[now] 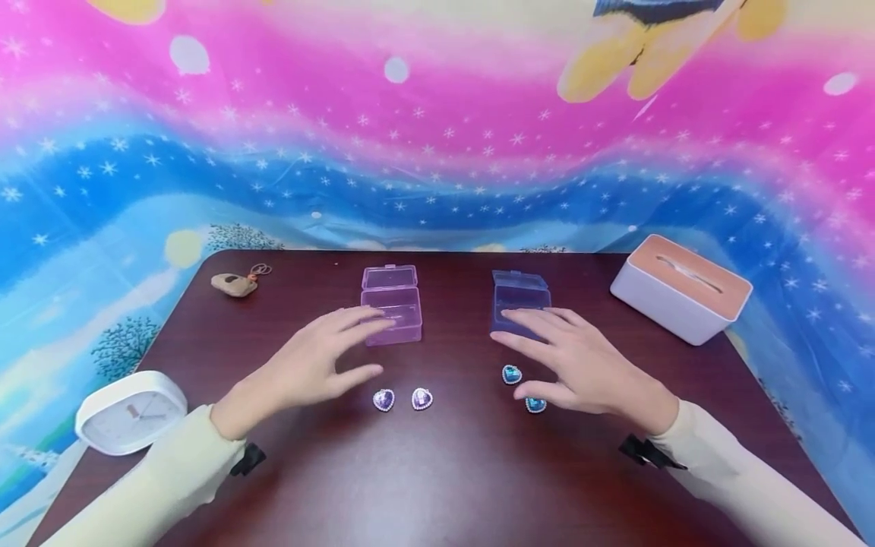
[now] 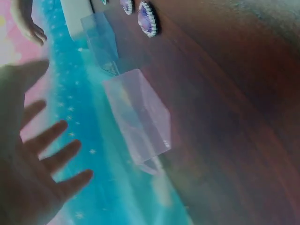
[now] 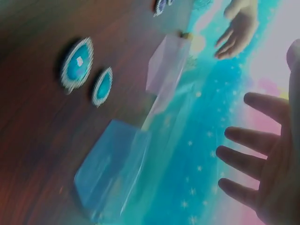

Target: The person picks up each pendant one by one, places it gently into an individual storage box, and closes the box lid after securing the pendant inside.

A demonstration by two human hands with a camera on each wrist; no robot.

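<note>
My left hand [image 1: 317, 361] hovers over the table with fingers spread, its fingertips overlapping the front of a pink clear plastic box [image 1: 393, 334] whose lid is raised. Two purple heart-shaped gems [image 1: 383, 400] with pale beaded rims lie just right of my left thumb. On the other side, my right hand [image 1: 581, 361] is also spread and holds nothing; its fingers partly cover a blue clear plastic box [image 1: 502, 304], lid up. Two teal heart gems [image 1: 511, 374] lie near my right thumb, one partly hidden by it. Both boxes also show in the right wrist view, the blue box [image 3: 112, 164] nearer.
A white tissue box [image 1: 666, 304] with a peach top stands at the back right. At the left edge is a white clock [image 1: 131, 412]. A brown stone-like keychain [image 1: 235, 285] lies at the back left. Behind the table hangs a colourful printed cloth [image 1: 410, 167].
</note>
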